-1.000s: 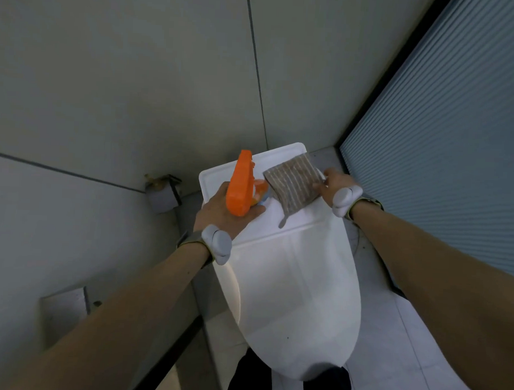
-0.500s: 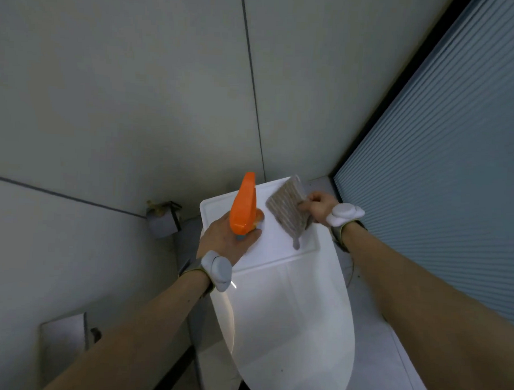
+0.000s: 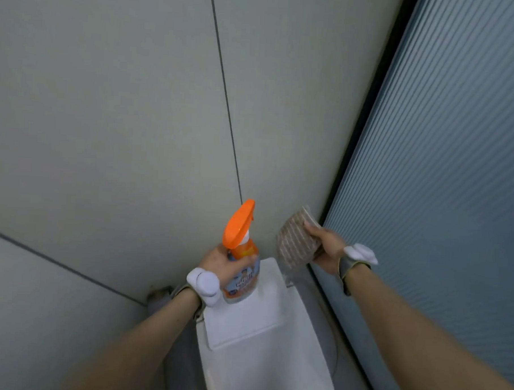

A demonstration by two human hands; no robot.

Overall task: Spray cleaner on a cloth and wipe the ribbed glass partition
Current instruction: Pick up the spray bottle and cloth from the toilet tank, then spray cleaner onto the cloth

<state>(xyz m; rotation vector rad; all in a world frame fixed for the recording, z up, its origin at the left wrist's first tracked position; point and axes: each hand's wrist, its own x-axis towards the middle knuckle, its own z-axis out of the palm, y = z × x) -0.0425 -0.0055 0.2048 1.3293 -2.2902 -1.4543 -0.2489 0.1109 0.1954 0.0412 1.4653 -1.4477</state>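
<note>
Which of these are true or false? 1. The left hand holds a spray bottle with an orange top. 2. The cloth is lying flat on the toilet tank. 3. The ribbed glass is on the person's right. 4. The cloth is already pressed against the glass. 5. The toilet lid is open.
1. True: the left hand grips the spray bottle upright.
2. False: the right hand holds the cloth up in the air, above the toilet tank.
3. True: the ribbed glass runs along the right side.
4. False: the cloth is held beside the bottle, apart from the glass.
5. False: the toilet lid is shut.
</note>
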